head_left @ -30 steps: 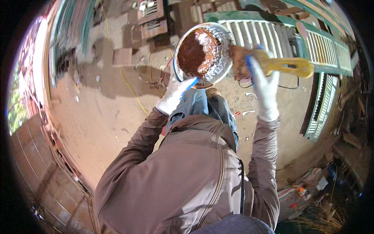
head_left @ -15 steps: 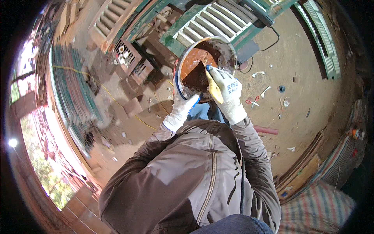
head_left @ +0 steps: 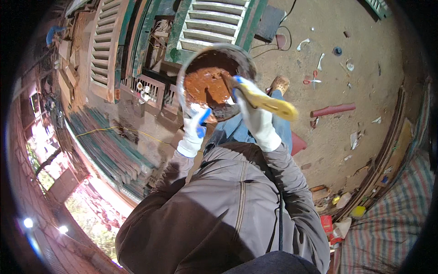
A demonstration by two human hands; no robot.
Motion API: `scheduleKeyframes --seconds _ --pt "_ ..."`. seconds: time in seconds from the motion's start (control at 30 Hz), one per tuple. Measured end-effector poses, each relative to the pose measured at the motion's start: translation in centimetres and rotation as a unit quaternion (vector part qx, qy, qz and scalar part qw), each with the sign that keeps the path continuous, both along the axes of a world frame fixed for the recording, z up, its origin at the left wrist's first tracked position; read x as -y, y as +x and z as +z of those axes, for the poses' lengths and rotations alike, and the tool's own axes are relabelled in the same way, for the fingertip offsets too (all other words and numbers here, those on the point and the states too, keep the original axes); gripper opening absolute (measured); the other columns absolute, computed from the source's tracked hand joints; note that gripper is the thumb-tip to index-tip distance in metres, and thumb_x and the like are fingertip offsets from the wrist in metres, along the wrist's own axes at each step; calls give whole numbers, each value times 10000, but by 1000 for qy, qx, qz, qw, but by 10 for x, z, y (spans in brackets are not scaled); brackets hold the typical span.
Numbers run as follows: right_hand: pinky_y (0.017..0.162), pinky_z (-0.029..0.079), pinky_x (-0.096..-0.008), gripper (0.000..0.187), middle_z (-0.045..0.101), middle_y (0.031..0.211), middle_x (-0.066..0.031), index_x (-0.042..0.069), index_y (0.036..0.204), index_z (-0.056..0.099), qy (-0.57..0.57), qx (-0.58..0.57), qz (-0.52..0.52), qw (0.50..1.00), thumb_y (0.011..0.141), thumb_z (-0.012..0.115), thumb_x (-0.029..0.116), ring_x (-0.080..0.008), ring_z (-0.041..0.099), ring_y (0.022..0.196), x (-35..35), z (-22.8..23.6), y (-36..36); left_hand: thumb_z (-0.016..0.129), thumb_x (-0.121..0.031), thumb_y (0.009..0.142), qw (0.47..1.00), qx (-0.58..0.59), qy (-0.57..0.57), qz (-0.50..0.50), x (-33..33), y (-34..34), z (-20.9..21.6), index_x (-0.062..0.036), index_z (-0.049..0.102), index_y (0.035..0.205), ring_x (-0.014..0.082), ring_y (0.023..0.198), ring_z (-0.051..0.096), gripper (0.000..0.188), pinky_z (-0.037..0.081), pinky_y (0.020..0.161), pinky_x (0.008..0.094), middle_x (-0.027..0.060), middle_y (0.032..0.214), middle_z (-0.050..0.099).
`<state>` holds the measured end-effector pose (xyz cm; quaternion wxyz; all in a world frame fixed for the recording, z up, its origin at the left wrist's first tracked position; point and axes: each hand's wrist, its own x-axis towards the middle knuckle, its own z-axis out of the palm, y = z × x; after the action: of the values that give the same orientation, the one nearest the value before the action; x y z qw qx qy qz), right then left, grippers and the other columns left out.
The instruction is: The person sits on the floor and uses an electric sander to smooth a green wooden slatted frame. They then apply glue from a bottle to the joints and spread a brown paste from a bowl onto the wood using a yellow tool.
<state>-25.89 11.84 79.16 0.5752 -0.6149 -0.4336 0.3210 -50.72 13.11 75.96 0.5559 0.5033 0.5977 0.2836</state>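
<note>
My left hand (head_left: 193,130), in a white glove with blue fingertips, is closed on the near-left rim of a round metal bucket (head_left: 247,61). Thick reddish-brown paint (head_left: 205,86) lies inside, and brown smears coat the inner wall. In my right hand (head_left: 256,121), also gloved, is a paintbrush with a flat yellow handle (head_left: 269,102). The handle slants down to the right, blurred by motion. Its working end points into the bucket over the paint and is mostly hidden by my fingers.
Slatted green-and-white shutters (head_left: 212,25) lie beyond the bucket. Stacked boards (head_left: 114,150) are at the left. Red-handled scissors (head_left: 312,80), a red tube (head_left: 333,109) and scraps lie on the dirt floor at right. My shoe (head_left: 280,84) shows beside the bucket. A striped sheet (head_left: 388,219) covers the lower right.
My view has turned, so shutters and floor have shifted. The bucket is further left in view, with more paint showing. The brush handle has swung from near upright to slanting out rightward.
</note>
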Motion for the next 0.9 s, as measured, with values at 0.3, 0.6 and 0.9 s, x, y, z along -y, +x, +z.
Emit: scheduleKeyframes --seconds 0.3,0.6,0.9 --pt "1050 473 -304 374 657 1333 -96 20 1394 595 -95 -287 -196 933 1034 631 117 -165 613 1229 60 -115 1 645 -306 854 939 296 -74 158 -144 29 -2 -119 441 1515 433 1352 513 717 515 1051 639 182 1509 479" --pt "1025 501 -323 350 685 1312 -102 21 1340 638 -118 -126 -188 967 1016 660 154 -191 661 1177 25 -158 -43 654 -375 730 935 330 -89 97 -258 89 -90 -181 497 1498 438 1292 557 808 494 1039 663 146 1481 546" --pt "983 531 -395 459 658 1337 -87 113 1357 632 -131 200 -108 965 899 630 143 -307 644 1161 22 -154 -74 677 -347 749 943 307 -105 77 -246 105 -99 -182 542 1446 354 1270 584 729 536 1031 581 110 1421 595"
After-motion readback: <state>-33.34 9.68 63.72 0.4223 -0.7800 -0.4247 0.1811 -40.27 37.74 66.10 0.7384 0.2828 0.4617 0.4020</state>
